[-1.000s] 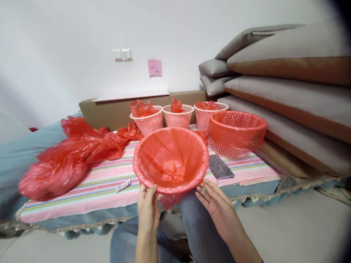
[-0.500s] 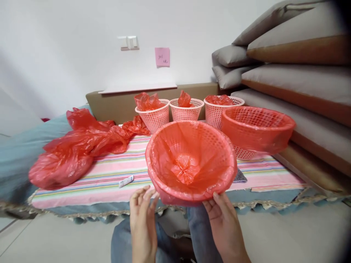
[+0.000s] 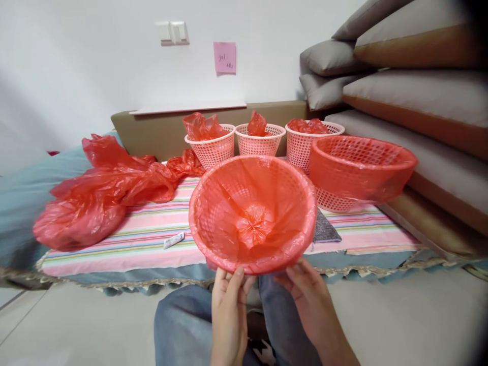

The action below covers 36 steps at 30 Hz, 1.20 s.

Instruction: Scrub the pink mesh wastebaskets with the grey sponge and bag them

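A pink mesh wastebasket (image 3: 196,223) tilts toward me, its inside lined with a red plastic bag (image 3: 256,223) whose edge is folded over the rim. My left hand (image 3: 231,300) grips the front of the rim, thumb on top and fingers underneath. At the front right, my right hand (image 3: 310,295) holds the overhanging bag edge, its fingertips partly hidden below the rim. Another lined wastebasket (image 3: 362,170) stands just to the right, with red film hanging over its upper outside.
Three pink mesh baskets (image 3: 260,146) with crumpled red bags inside line the back. A heap of red plastic bags (image 3: 102,198) lies left. A small white packet (image 3: 174,240) and grey cloth (image 3: 326,229) rest on the striped cloth (image 3: 145,254). Grey cushions (image 3: 415,96) are stacked right.
My left hand has moved right and taken hold of the front rim. The lined basket has shifted slightly left, and my right hand now sits lower around its side.
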Each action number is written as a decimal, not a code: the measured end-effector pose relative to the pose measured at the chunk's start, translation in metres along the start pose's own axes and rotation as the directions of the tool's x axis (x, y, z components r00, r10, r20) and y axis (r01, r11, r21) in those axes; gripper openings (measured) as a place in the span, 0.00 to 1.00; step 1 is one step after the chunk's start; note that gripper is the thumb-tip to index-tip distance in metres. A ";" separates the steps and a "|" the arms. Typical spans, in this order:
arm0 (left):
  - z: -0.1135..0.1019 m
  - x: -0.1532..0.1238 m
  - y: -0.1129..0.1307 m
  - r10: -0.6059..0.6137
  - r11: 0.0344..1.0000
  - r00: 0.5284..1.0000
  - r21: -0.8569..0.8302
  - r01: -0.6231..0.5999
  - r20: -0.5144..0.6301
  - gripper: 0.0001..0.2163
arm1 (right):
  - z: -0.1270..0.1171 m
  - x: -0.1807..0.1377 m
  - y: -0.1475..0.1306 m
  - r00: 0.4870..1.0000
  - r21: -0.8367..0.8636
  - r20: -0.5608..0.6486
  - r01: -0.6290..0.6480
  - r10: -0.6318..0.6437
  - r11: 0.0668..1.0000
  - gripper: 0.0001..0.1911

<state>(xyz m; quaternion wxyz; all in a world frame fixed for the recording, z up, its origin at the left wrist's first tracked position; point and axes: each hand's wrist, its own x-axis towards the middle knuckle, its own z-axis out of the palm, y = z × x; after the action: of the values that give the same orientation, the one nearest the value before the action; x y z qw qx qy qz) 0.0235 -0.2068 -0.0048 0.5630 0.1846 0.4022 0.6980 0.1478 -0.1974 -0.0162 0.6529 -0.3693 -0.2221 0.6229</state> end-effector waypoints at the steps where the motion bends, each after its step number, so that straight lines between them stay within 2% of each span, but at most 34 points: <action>1: -0.002 0.002 0.001 0.017 1.000 1.000 -0.004 -0.017 -0.011 0.16 | -0.004 0.002 -0.006 1.000 -0.016 -0.025 0.018 -0.018 1.000 0.12; 4: -0.007 0.005 0.002 0.043 0.999 0.999 0.012 -0.043 -0.007 0.15 | -0.010 0.003 -0.020 0.997 -0.020 -0.066 0.047 -0.048 0.999 0.12; 7: -0.012 0.007 0.003 0.039 0.999 0.999 0.035 -0.040 0.020 0.16 | -0.005 0.000 -0.024 0.999 0.003 -0.046 0.014 -0.014 1.000 0.12; 14: -0.017 0.010 0.007 0.020 0.997 0.999 0.075 -0.022 0.027 0.21 | 0.001 -0.002 -0.010 0.999 0.077 -0.037 -0.024 0.027 0.997 0.09; 20: -0.018 0.010 0.008 0.002 0.997 1.000 0.073 -0.003 0.010 0.23 | 0.005 -0.003 -0.004 0.996 0.101 0.007 -0.084 0.084 0.991 0.16; 25: -0.018 0.009 0.006 -0.011 0.998 0.999 0.067 0.009 0.041 0.20 | 0.005 0.000 -0.002 0.999 0.063 -0.055 0.001 0.003 0.998 0.13; 33: -0.018 0.008 0.003 -0.014 0.998 1.000 0.063 0.013 0.011 0.19 | -0.001 0.007 0.009 0.994 0.130 -0.108 -0.020 0.034 0.991 0.11; 36: -0.017 0.008 0.001 -0.003 0.997 1.000 0.081 0.002 0.020 0.19 | 0.003 0.006 0.008 0.993 0.131 -0.112 -0.019 0.034 0.991 0.13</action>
<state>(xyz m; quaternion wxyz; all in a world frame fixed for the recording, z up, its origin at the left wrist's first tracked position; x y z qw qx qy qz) 0.0080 -0.2060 -0.0158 0.5599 0.2138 0.4247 0.6786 0.1416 -0.1914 -0.0212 0.6788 -0.3639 -0.1385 0.6226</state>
